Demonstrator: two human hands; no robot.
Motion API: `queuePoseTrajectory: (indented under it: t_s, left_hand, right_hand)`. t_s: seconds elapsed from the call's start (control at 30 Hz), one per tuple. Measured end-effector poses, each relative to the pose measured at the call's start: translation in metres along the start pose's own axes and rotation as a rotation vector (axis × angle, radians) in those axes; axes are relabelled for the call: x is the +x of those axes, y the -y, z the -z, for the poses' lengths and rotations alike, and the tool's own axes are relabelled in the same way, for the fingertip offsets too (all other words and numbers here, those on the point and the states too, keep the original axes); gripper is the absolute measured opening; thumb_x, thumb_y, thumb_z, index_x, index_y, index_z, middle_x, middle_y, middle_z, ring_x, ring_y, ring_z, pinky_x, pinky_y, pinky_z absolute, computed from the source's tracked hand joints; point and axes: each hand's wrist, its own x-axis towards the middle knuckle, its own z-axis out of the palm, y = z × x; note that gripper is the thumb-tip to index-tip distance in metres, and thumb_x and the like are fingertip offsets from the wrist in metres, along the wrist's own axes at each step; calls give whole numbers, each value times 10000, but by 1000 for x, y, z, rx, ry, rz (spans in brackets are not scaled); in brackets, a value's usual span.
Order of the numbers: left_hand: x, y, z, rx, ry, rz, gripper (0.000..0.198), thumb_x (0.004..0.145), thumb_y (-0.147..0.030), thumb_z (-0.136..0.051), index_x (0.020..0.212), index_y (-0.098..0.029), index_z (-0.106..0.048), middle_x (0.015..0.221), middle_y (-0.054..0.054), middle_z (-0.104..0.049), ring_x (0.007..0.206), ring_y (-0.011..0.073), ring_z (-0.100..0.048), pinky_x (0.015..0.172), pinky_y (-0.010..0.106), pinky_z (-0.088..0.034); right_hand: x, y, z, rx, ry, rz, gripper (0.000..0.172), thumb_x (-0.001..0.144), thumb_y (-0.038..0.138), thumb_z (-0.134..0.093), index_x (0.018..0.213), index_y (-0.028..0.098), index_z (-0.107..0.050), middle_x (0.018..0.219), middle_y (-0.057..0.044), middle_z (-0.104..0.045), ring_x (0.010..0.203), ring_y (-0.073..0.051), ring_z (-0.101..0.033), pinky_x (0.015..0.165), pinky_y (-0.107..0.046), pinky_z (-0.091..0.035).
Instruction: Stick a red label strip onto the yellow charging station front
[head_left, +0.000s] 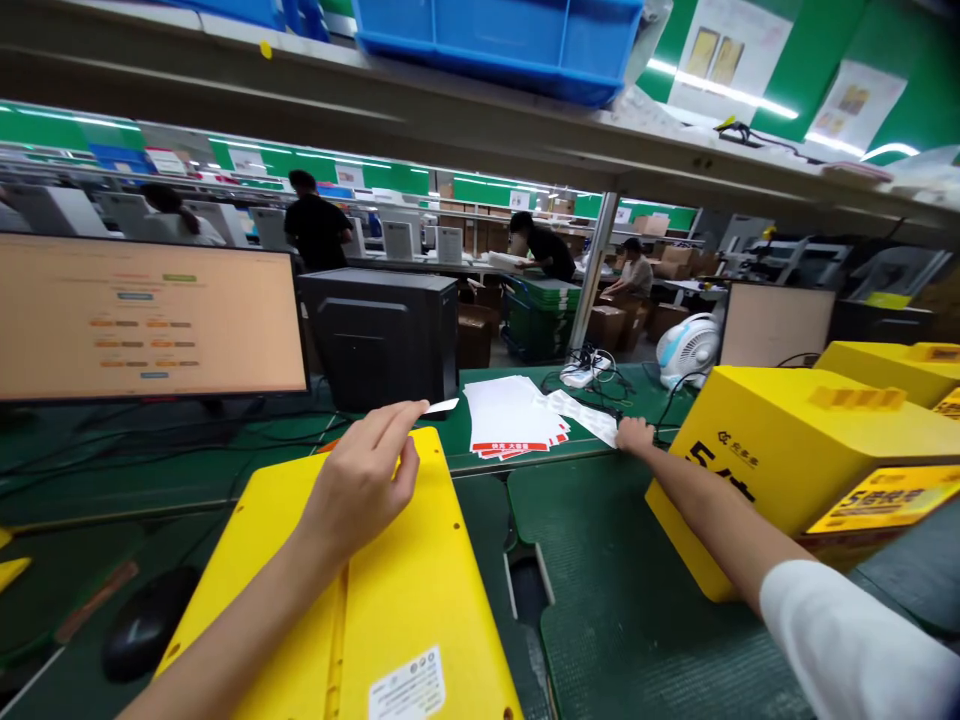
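Note:
My left hand (367, 475) is raised over a yellow case (420, 560) that lies flat in front of me. Its fingertips pinch a small white sticker (442, 406). A printed white label (409, 687) is stuck on the near end of the case. Farther right, my right hand (635, 436) reaches out with curled fingers at the end of a white label sheet (585, 415) and grips its edge. Beside that sheet lies a pile of white papers (510, 410) with red printed bottom edges.
On the right stands a yellow box-shaped unit (795, 430) with black print. A monitor (150, 320), a black computer tower (382, 335) and a mouse (150, 620) are on the left. Cables, a power strip (585, 370) and a fan (688, 348) sit behind. A shelf crosses overhead; several people work beyond.

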Motion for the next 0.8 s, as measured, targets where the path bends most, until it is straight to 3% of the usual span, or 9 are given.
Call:
queuePoseTrajectory:
  t_s: [0.2,0.33,0.47,0.6,0.8]
  left_hand:
    - [1,-1,1,-20,20,-7,385,929,-49,-521,1307,-102,-565,1196,100,-681,1086,238,-662,970,371,-536]
    - [1,-2,1,-1,41,-32,364,929,-48,-527,1286,-101,-574,1182,94,-684,1066,235,-659,958,361,-522]
    - [2,-3,1,-4,71,-47,348,934,-59,-533,1277,-97,-577,1183,94,-682,1067,232,-654,969,356,-509]
    - [1,-2,1,-5,105,-71,328,944,-75,-537,1268,-96,-582,1171,93,-683,1068,237,-650,972,364,-505]
    - [-2,2,-1,6,94,-96,309,944,-56,-525,1243,-100,-590,1131,88,-692,1024,221,-662,925,350,-520]
  right_hand:
    - [37,2,-11,31,97,-16,332,1001,366,-661,1241,139,-632,1237,-106,-633,1073,-236,-647,916,-433,-577]
    - [45,-7,-16,61,103,-74,327,1007,357,-653,1250,139,-628,1234,-107,-636,1063,-233,-653,904,-427,-584]
    - [52,4,-18,92,81,-79,350,1002,375,-661,1254,135,-628,1235,-114,-635,1057,-233,-654,904,-424,-584]
    - [66,10,-12,91,37,-147,386,1003,375,-657,1294,127,-608,1279,-135,-612,1090,-245,-643,924,-430,-577]
    - [76,-9,-9,44,65,-214,420,998,362,-660,1356,158,-576,1394,-134,-548,1209,-287,-588,997,-499,-538]
